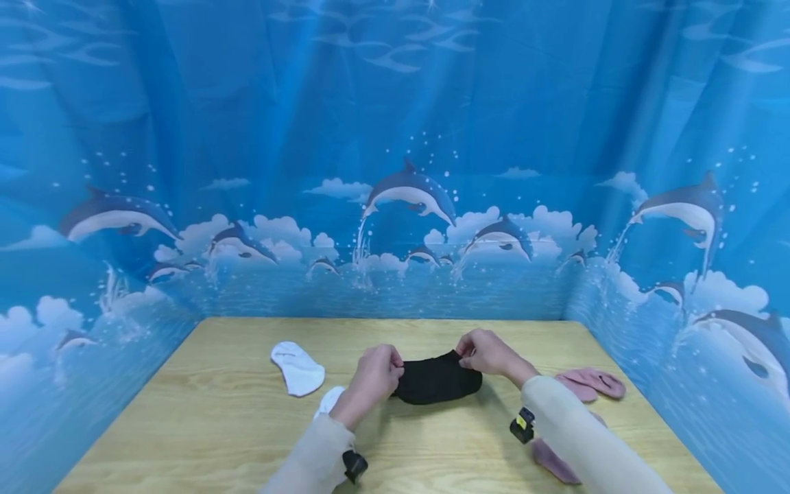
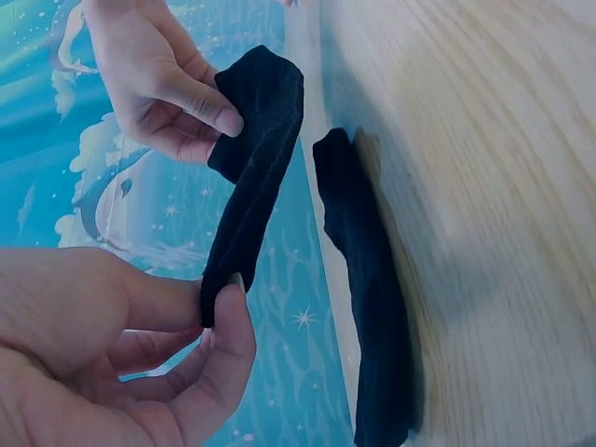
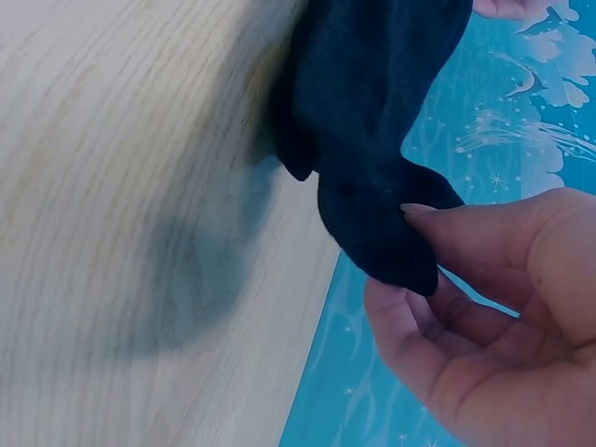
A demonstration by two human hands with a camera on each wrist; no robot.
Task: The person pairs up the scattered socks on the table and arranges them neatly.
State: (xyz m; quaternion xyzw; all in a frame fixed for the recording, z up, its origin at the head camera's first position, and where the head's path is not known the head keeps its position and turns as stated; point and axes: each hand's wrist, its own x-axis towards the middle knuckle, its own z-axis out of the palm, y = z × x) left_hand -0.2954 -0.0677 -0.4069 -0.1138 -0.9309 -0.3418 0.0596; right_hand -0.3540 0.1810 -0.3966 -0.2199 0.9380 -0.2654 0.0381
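A black sock (image 1: pixel 435 379) is stretched between my two hands, above the middle of the table. My left hand (image 1: pixel 375 376) pinches its left end between thumb and fingers. At the other end, my right hand (image 1: pixel 490 353) grips an upper corner with thumb and fingertips. The left wrist view shows the held sock (image 2: pixel 251 177) as a narrow band running from hand to hand. Below it in that view lies a second black sock (image 2: pixel 372 298) on the wooden surface, mostly hidden in the head view.
On the wooden table (image 1: pixel 204 412), a white sock (image 1: pixel 298 369) lies at left, another white one (image 1: pixel 329 399) partly under my left forearm. Pink socks (image 1: pixel 592 381) lie at right, and a mauve sock (image 1: pixel 554 461) is partly covered by my right sleeve. A dolphin-print curtain (image 1: pixel 395 288) surrounds the table.
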